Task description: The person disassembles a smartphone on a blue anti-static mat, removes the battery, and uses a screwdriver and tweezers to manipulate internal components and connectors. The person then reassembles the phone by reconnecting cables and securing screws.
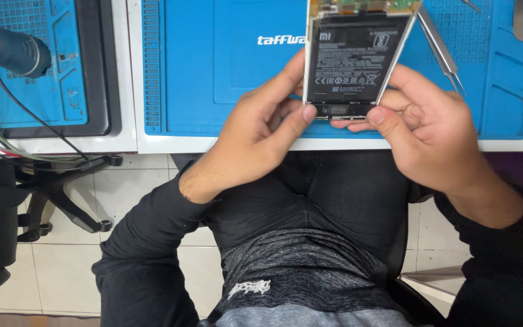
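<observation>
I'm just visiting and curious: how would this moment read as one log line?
left hand: grips opened phone bottom edge | right hand: grips same edge | tweezers: on blue mat

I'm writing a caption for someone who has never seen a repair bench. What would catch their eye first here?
The opened phone with its back off and black battery showing, gripped at its lower end by the left hand and right hand above the bench edge. Beneath it lies a bright blue work mat, with metal tweezers just right of the phone. At far left, a grey nozzle tool points in.
</observation>
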